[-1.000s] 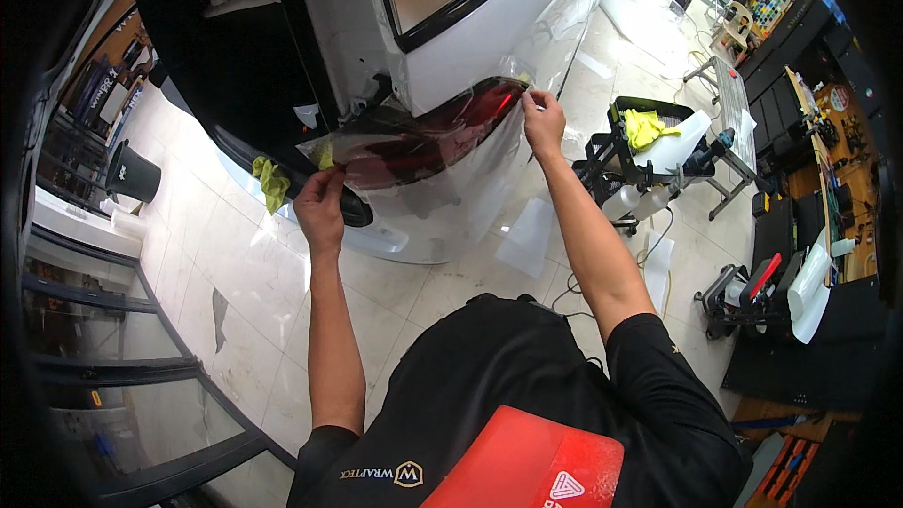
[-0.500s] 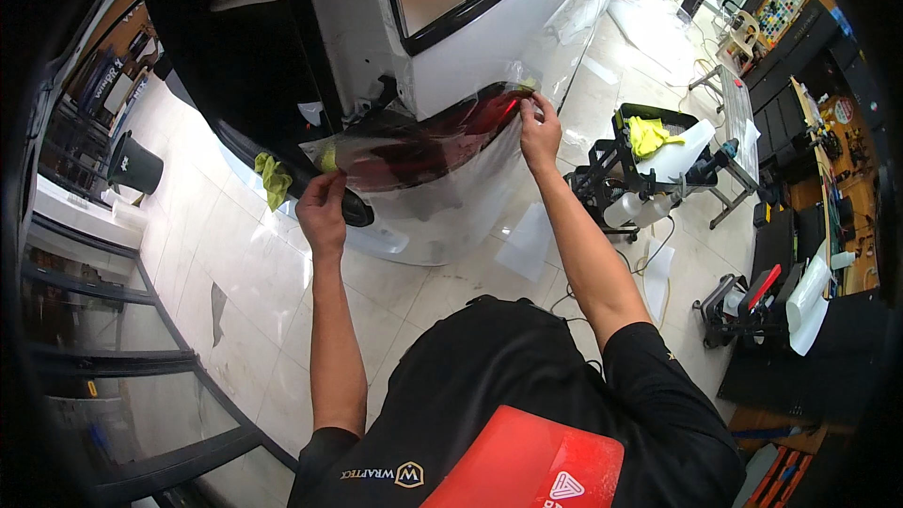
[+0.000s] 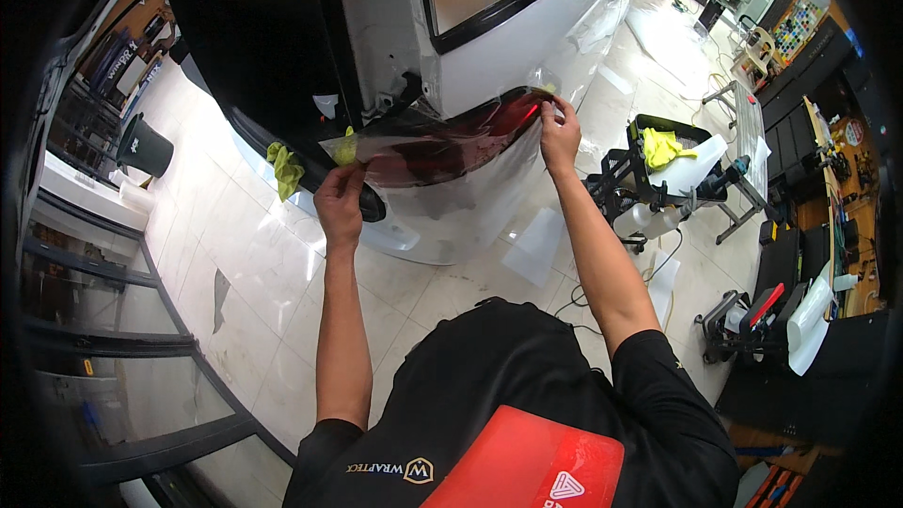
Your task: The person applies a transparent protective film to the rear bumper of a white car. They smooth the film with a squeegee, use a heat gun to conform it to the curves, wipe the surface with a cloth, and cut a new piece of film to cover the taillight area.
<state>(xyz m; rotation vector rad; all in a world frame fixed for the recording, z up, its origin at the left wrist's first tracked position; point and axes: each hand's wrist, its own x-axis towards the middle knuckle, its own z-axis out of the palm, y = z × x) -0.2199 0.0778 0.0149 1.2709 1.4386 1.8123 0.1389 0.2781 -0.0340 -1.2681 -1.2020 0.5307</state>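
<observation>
A sheet of transparent film [image 3: 400,132] is stretched over the dark red tail light [image 3: 451,152] of a white car [image 3: 513,49]. My left hand [image 3: 340,202] pinches the film's lower left edge between thumb and fingers, below the lamp's left end. At the lamp's upper right end, my right hand [image 3: 562,136] is closed in a pinch on the film's other side. Large loose plastic sheeting [image 3: 470,221] hangs from the car's side below the lamp. A yellow-green cloth [image 3: 284,171] lies on the dark edge left of my left hand.
A black cart [image 3: 649,160] with a yellow cloth [image 3: 663,148] and white spray bottles [image 3: 649,221] stands on the right. Beyond it is a metal work bench [image 3: 743,132]. A dark bucket [image 3: 144,146] stands far left. Cables and loose sheets lie on the tiled floor [image 3: 268,292].
The whole scene has shifted slightly rightward in the view. Both hands keep their pinch on the film at the two ends of the tail light.
</observation>
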